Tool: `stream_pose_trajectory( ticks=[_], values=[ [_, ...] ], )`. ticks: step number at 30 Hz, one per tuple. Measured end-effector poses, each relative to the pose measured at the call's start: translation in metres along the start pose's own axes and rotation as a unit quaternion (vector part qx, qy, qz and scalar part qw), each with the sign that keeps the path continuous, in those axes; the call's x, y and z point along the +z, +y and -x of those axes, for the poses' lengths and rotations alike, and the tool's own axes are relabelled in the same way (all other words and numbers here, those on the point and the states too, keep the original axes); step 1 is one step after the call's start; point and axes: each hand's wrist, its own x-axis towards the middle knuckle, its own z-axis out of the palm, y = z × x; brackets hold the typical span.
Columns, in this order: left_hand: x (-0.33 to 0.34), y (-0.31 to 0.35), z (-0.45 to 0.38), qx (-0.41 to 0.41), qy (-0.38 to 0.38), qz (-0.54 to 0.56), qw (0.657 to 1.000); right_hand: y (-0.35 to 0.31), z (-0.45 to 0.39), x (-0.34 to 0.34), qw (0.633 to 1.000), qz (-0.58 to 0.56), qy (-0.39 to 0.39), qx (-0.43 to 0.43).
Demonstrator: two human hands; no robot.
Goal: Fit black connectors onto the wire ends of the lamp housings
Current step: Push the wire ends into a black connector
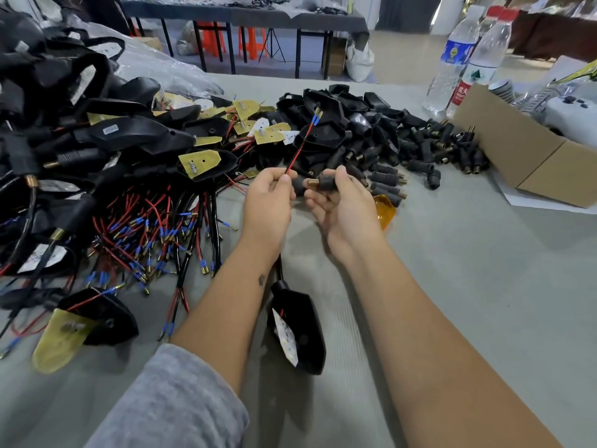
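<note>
Nearest the lens, a grey fleece sleeve (181,402) covers the left upper forearm, and both bare forearms reach forward over the grey cloth-covered desk (468,286). Between them, near the desk's front edge, lies a black pointed plastic lamp housing (303,331) with a white board inside; its black lead runs up under the left wrist.

Further in, the left hand (266,202) pinches a thin red-and-black wire pair (298,150) between thumb and forefinger, the blue-sleeved brass tips (317,114) standing up and away. Just beside it, the right hand (342,202) holds a black rubber connector with a brass threaded end (323,183) in its fingertips, the palm half open. An amber lens (384,210) shows behind that hand.

Loose connectors (420,150) are heaped toward the desk's far right; wired housings (129,156) pile along the left edge. A cardboard box (517,156) and two clear water bottles (465,56) stand at the right.

To do this well, I judge the pinch should slide nearer the tips so the wires stay stiff, both tips kept together, then be fed straight into the connector's bore, whose opening is not clearly shown here.
</note>
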Motion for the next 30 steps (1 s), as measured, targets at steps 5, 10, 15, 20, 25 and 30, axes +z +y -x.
stream_pose_trajectory(
  ticks=[5,10,15,20,25,30],
  values=[
    [-0.004,0.001,0.001,-0.005,-0.012,-0.001,1.0,-0.009,0.001,-0.008,0.998,-0.001,-0.046,0.034],
    [-0.012,-0.005,0.0,0.016,0.027,-0.093,0.995,-0.008,0.002,-0.004,0.998,-0.012,-0.059,0.027],
    [-0.016,-0.003,0.002,0.038,0.031,-0.094,0.994,-0.011,0.003,-0.004,0.998,0.016,-0.053,0.04],
    [-0.017,-0.002,0.005,0.091,-0.003,-0.094,0.991,-0.011,0.004,-0.007,0.999,0.016,-0.017,0.026],
    [-0.016,-0.003,0.006,0.085,-0.014,-0.119,0.989,-0.011,0.005,-0.009,1.0,0.008,0.0,0.001],
    [-0.014,0.0,0.005,0.065,-0.004,-0.144,0.987,-0.016,0.005,-0.012,0.992,-0.111,-0.015,0.052]
  ],
)
